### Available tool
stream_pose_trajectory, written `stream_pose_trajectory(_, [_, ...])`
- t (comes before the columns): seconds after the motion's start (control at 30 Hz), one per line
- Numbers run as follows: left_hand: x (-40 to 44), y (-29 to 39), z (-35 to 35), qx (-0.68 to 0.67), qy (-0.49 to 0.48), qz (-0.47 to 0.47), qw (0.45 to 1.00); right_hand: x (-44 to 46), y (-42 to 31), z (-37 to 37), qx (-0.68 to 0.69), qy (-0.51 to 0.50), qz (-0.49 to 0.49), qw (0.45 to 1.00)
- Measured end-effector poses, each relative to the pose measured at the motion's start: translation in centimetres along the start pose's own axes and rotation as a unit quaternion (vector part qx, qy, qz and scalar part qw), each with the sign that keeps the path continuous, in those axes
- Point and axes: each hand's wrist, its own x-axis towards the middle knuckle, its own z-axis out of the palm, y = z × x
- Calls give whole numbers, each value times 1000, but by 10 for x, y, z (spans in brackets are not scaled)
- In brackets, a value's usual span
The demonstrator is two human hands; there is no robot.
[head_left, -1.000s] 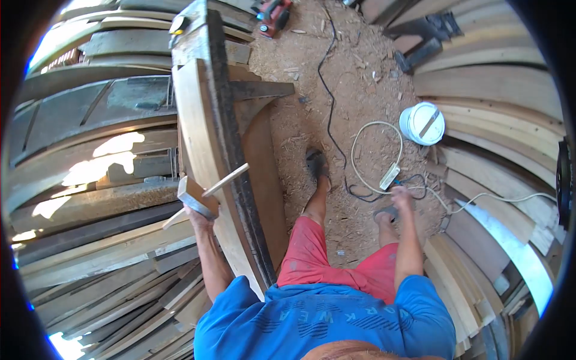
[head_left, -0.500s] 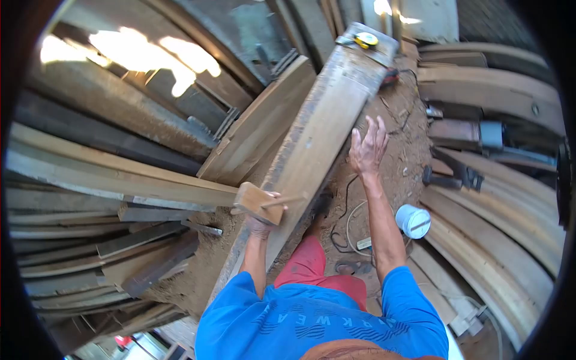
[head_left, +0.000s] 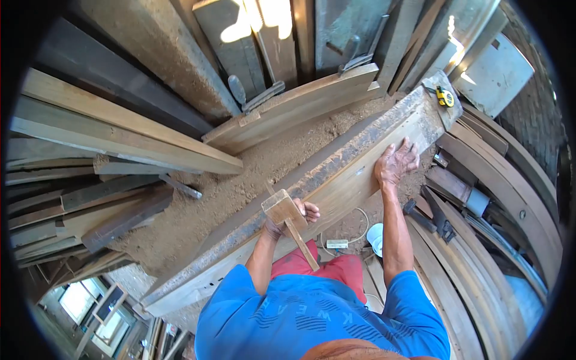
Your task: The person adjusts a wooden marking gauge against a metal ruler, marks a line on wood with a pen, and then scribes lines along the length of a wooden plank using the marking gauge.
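My left hand point(head_left: 309, 210) is closed around a wooden marking gauge point(head_left: 282, 208), a flat block with a thin stem that points down towards my body. Below and beside the gauge runs a long, pale wooden board point(head_left: 345, 183), along the near side of a rough-edged workbench point(head_left: 240, 231). My right hand point(head_left: 397, 163) lies on this board farther along, its fingers spread and nothing gripped. Beyond it, at the bench's far end, sits a yellow tape measure point(head_left: 444, 96).
Another board point(head_left: 294, 108) leans on edge behind the bench, above sawdust point(head_left: 174, 222). Stacked planks point(head_left: 102, 129) crowd the left. On the right are curved timbers point(head_left: 498, 138), a dark clamp-like tool point(head_left: 447, 231), a white bucket point(head_left: 375, 239) and a power strip point(head_left: 337, 243).
My view has turned, swinging the bench across it. My right hand has come from the air beside the board onto it. The gauge's stem has swung from pointing right to pointing towards me.
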Motion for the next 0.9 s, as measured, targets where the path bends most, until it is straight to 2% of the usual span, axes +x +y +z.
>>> stream_pose_trajectory(0.1, [6, -3, 1, 1, -20, 16, 1000, 1, -2, 0, -16, -17, 11, 1000])
stream_pose_trajectory(0.17, [8, -2, 1, 5, -18, 16, 1000, 3, 36, 32, -66, 0, -72, 995])
stream_pose_trajectory(0.2, [5, -3, 0, 11, -22, 9, 1000, 2, 31, 29, -84, 17, -82, 993])
stream_pose_trajectory(0.23, [0, -5, 2, 12, -14, 4, 1000, 1, 60, 47, -260, 7, -177, 949])
stream_pose_trajectory(0.27, [3, -1, 0, 16, -15, 0, 1000, 3, 52, 40, -167, 10, -137, 976])
stream_pose_trajectory(0.33, [0, 2, -4, -3, -18, 3, 1000, 2, 23, 21, -54, 34, -77, 995])
stream_pose_trajectory(0.4, [2, -6, -10, -50, -37, 12, 998, 4, 26, 30, -97, 14, -107, 989])
stream_pose_trajectory(0.43, [5, 0, 2, -61, -15, -18, 998, 4, 40, 34, -128, 10, -115, 985])
stream_pose_trajectory(0.47, [7, -2, 1, -52, -27, 13, 998, 5, 51, 42, -168, 18, -128, 977])
stream_pose_trajectory(0.53, [8, -15, -5, -40, -58, 70, 995, 3, 34, 27, -115, -8, -76, 990])
stream_pose_trajectory(0.6, [8, -14, -8, -105, -50, 27, 993, 5, 19, 14, -65, -23, -57, 996])
stream_pose_trajectory(0.67, [6, -14, -12, -104, -39, 12, 994, 4, -1, -3, 0, -25, -12, 1000])
stream_pose_trajectory(0.9, [4, -8, -11, -147, 2, -7, 989, 2, 7, 3, 25, -29, -23, 999])
